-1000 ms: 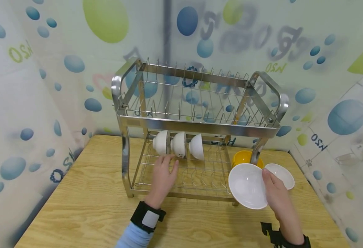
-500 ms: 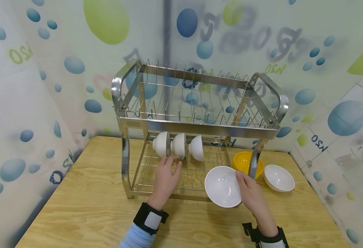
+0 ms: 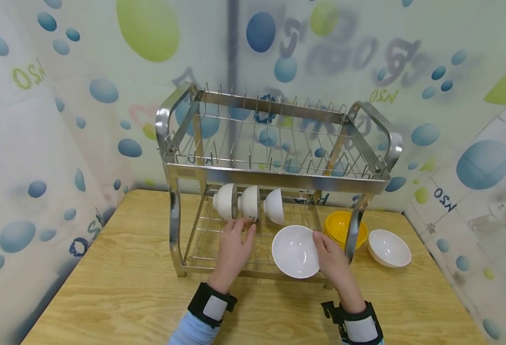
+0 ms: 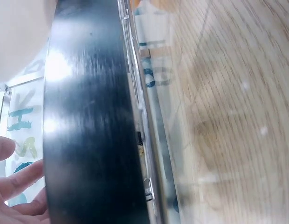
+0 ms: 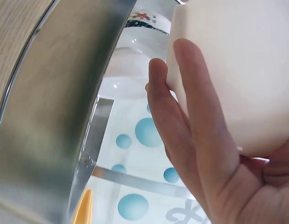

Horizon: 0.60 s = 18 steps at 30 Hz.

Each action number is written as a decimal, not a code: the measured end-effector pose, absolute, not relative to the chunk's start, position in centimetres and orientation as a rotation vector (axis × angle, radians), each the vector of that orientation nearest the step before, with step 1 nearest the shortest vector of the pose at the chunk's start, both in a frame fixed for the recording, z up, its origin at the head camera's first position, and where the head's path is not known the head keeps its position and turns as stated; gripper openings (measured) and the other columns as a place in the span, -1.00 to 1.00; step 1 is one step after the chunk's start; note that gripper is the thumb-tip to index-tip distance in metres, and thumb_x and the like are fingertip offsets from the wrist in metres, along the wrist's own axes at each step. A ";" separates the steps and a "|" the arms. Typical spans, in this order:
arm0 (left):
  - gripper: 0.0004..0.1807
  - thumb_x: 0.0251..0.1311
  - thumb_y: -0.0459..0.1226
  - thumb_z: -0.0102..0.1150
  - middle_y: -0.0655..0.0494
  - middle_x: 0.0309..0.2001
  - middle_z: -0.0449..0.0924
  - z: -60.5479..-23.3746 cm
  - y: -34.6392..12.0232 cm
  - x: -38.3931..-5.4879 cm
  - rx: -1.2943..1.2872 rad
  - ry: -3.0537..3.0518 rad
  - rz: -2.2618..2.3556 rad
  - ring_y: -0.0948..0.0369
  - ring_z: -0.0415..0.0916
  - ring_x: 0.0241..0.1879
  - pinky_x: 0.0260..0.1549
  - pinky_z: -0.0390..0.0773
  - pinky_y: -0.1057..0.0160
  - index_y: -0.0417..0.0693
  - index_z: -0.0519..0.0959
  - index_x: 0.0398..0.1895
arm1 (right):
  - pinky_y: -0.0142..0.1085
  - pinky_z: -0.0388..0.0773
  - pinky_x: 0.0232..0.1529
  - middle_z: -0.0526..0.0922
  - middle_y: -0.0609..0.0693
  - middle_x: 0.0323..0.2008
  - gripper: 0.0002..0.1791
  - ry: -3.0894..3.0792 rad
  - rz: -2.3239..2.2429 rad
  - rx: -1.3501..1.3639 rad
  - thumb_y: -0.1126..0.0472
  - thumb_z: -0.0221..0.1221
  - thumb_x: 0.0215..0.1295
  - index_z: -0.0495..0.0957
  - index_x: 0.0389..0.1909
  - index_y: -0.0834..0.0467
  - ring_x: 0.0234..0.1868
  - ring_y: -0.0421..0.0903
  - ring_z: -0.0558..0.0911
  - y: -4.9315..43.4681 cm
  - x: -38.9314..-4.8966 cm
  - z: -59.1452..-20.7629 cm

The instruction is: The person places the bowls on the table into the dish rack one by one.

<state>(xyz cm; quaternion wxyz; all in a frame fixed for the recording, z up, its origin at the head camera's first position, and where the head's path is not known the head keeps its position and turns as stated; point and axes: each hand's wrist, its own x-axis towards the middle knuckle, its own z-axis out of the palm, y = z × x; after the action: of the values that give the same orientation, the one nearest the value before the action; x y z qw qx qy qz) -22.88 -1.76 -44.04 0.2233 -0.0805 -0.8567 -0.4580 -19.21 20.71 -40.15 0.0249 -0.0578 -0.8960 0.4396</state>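
Note:
My right hand [image 3: 332,258] grips a white bowl [image 3: 295,251] by its right rim, thumb on the inside, in front of the rack's lower tier. In the right wrist view, its fingers [image 5: 205,121] spread across the outside of that bowl. Three white bowls, the left [image 3: 224,201], the middle [image 3: 249,202] and the right [image 3: 274,206], stand on edge in a row on the lower tier. My left hand [image 3: 234,247] reaches over the tier's front, its loosely bent fingertips just below the left and middle bowls; whether they touch is unclear. In the left wrist view its fingers [image 4: 23,179] hold nothing visible.
The two-tier metal dish rack [image 3: 278,175] stands on a wooden table [image 3: 119,268]; its upper front rail overhangs the lower tier. Beyond its right post are stacked yellow bowls [image 3: 338,225] and another white bowl [image 3: 389,248]. Patterned sheets rise behind and at both sides.
My right hand has carried the white bowl leftward, from beside the rack's right post to the lower tier's front. My left hand has shifted slightly right.

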 end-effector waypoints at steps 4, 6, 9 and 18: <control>-0.72 0.33 -0.16 0.04 -0.08 -0.16 0.55 -44.1 -1.4 -22.9 -0.220 -2.355 -1.286 0.06 0.53 -0.18 -0.21 0.56 0.09 -0.16 0.59 -0.09 | -0.30 0.54 -0.34 0.64 0.22 -0.22 -0.46 -2.764 1.397 -0.162 -0.05 -0.20 0.51 0.44 0.18 0.29 -0.31 -0.06 0.59 20.0 -19.7 -40.3; -0.72 0.35 -0.16 0.02 -0.07 -0.18 0.55 -44.0 -1.3 -22.9 -0.223 -2.342 -1.293 0.07 0.53 -0.20 -0.22 0.56 0.11 -0.15 0.60 -0.11 | -0.30 0.54 -0.35 0.65 0.21 -0.22 -0.46 -2.760 1.401 -0.149 -0.04 -0.19 0.51 0.45 0.17 0.29 -0.32 -0.08 0.59 19.6 -20.1 -40.3; -0.72 0.36 -0.14 -0.01 -0.05 -0.20 0.55 -43.9 -1.0 -23.0 -0.226 -2.339 -1.309 0.10 0.53 -0.21 -0.22 0.56 0.13 -0.14 0.60 -0.13 | -0.31 0.53 -0.40 0.65 0.20 -0.27 -0.46 -2.761 1.420 -0.144 -0.05 -0.19 0.50 0.46 0.16 0.28 -0.37 -0.09 0.58 19.1 -20.5 -40.5; -0.73 0.36 -0.15 -0.01 -0.02 -0.24 0.55 -43.5 -0.7 -22.9 -0.229 -2.364 -1.349 0.12 0.53 -0.24 -0.24 0.57 0.16 -0.13 0.60 -0.15 | -0.27 0.56 -0.32 0.66 0.21 -0.16 -0.45 -2.766 1.409 -0.132 -0.07 -0.20 0.50 0.45 0.18 0.26 -0.29 -0.07 0.60 17.8 -21.5 -41.0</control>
<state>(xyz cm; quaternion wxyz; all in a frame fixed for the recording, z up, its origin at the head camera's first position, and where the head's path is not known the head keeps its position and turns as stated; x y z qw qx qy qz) -22.88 -0.72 -43.51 0.2039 -0.0820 -0.8473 -0.4835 -21.47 17.77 -41.01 0.0174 -0.0426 -0.8901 0.4534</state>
